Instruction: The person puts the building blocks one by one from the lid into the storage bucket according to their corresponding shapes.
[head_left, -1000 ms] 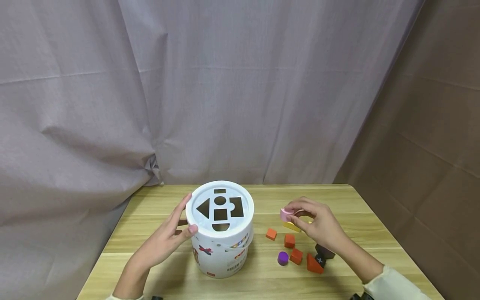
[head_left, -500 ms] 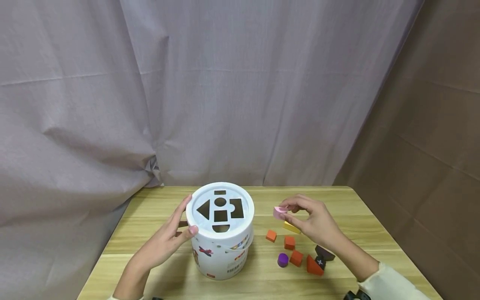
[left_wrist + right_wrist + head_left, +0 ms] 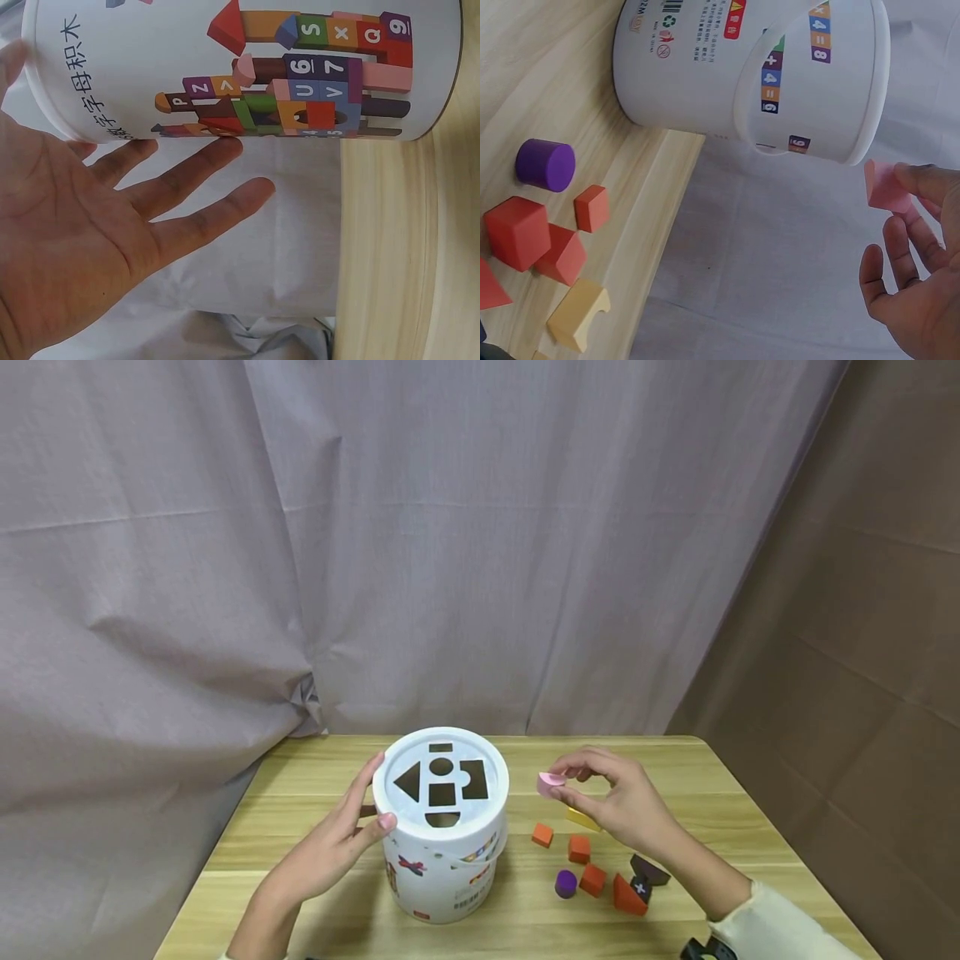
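A white bucket [image 3: 442,885] stands upright on the table, its shape-sorter lid [image 3: 408,817] pierced with a triangle, a circle, a half circle and other holes. My left hand [image 3: 318,860] rests against the bucket's left side, thumb and fingertips touching the lid's rim. In the left wrist view the fingers of this hand [image 3: 97,217] are spread and fairly straight. Right of the bucket, above the table, my right hand [image 3: 622,802] pinches a pink half-round block [image 3: 550,784] between thumb and fingers. The right wrist view shows the pink block [image 3: 886,187] apart from the bucket.
Right of the bucket lie a yellow arch block [image 3: 577,315], a purple cylinder [image 3: 566,883], several orange-red blocks [image 3: 579,848], a red triangular block [image 3: 628,895] and dark blocks [image 3: 649,870]. A grey curtain [image 3: 480,568] hangs behind the table [image 3: 720,827].
My right hand has lifted the pink block away from beside the yellow block and carried it left toward the bucket. The left hand stays on the bucket.
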Tool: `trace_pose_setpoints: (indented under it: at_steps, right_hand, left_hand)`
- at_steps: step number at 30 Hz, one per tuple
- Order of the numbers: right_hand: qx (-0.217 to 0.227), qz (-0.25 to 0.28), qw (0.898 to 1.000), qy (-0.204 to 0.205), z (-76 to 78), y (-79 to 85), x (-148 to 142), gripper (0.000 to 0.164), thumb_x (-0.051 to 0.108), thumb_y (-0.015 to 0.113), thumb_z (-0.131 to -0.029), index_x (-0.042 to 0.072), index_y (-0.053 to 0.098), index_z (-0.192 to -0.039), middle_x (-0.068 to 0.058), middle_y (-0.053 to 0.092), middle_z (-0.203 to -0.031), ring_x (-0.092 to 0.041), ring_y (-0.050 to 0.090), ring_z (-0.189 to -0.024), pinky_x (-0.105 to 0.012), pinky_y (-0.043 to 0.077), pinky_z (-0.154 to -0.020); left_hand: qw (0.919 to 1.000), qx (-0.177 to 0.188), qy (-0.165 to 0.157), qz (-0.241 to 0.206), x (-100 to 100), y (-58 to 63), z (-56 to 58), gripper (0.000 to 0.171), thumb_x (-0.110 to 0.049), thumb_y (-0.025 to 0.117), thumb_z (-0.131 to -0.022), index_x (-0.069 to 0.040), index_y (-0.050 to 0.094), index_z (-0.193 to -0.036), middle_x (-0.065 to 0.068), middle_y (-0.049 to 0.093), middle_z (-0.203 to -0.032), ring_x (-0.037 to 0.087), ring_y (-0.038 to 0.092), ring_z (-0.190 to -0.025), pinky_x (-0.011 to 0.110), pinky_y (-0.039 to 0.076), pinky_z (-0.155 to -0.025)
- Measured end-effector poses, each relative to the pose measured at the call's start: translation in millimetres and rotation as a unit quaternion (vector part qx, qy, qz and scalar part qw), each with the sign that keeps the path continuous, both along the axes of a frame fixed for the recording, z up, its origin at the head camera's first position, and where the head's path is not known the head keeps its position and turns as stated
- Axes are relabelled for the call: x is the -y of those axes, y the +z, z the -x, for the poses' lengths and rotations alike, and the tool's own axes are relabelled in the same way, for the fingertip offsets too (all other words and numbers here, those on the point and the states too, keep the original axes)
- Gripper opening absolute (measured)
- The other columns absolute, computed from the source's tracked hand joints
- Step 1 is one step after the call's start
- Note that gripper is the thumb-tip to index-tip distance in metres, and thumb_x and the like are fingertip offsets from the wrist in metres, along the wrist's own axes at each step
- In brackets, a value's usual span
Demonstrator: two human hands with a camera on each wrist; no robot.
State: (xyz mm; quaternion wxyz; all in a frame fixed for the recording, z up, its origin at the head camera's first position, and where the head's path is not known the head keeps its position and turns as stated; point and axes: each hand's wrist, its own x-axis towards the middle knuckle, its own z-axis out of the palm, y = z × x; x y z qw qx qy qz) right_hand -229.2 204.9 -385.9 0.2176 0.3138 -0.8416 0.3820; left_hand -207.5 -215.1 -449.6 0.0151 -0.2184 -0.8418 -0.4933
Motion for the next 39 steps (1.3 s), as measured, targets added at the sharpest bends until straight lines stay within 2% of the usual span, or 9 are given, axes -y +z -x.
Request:
trace_pose_setpoints:
  at_steps: [6, 17, 24, 32, 39]
  right_hand:
    - [0.009, -0.009, 1.0, -0.009, -1.5, 7.8, 8.2, 0.032, 0.012, 0.096, -0.087, 0.025, 0.083, -0.113, 0.009, 0.083, -0.111, -0.01, 0.073, -0.098, -0.026, 0.06, -0.089]
    - [0.011, 0.003, 1.0, 0.018, -1.2, 14.1, 26.7, 0.035, 0.011, 0.097, -0.086, 0.021, 0.083, -0.117, 0.008, 0.083, -0.113, -0.012, 0.073, -0.102, -0.027, 0.059, -0.092]
    - [0.007, 0.006, 0.999, 0.037, -0.6, 18.6, 38.4, 0.035, 0.012, 0.097, -0.086, 0.02, 0.082, -0.117, 0.008, 0.083, -0.111, -0.013, 0.071, -0.101, -0.028, 0.059, -0.094]
    - [0.004, 0.01, 0.998, 0.057, 0.7, 22.1, 50.3, 0.047, 0.008, 0.095, -0.087, 0.016, 0.077, -0.129, 0.002, 0.081, -0.114, -0.015, 0.075, -0.102, -0.031, 0.062, -0.094]
    - [0.012, 0.017, 0.997, 0.073, 0.2, 21.7, 60.0, 0.051, 0.006, 0.095, -0.087, 0.01, 0.075, -0.133, 0.001, 0.081, -0.114, -0.016, 0.076, -0.102, -0.032, 0.063, -0.094]
  left_hand:
    - [1.0, -0.004, 0.0, 0.0, -0.9, -0.6, 0.3, 0.084, -0.034, 0.061, -0.115, -0.05, 0.005, -0.176, 0.012, 0.021, -0.184, 0.05, 0.06, -0.142, 0.065, 0.061, -0.1]
    - [1.0, -0.002, -0.003, -0.003, -1.3, -2.3, -0.4, 0.084, -0.034, 0.06, -0.115, -0.049, 0.005, -0.176, 0.012, 0.022, -0.184, 0.05, 0.06, -0.142, 0.066, 0.06, -0.097]
    - [1.0, -0.006, -0.006, 0.001, -2.0, -2.0, -0.2, 0.083, -0.035, 0.06, -0.115, -0.047, 0.005, -0.177, 0.017, 0.021, -0.183, 0.054, 0.059, -0.141, 0.071, 0.06, -0.095]
    - [1.0, -0.001, 0.006, 0.007, -1.1, 2.3, -0.4, 0.082, -0.041, 0.058, -0.115, -0.051, 0.003, -0.175, 0.008, 0.016, -0.186, 0.049, 0.059, -0.144, 0.074, 0.057, -0.101]
    - [0.9999, 0.002, 0.002, 0.012, -1.9, 1.2, -0.7, 0.083, -0.04, 0.058, -0.115, -0.047, 0.003, -0.177, 0.012, 0.015, -0.186, 0.051, 0.059, -0.143, 0.076, 0.056, -0.102]
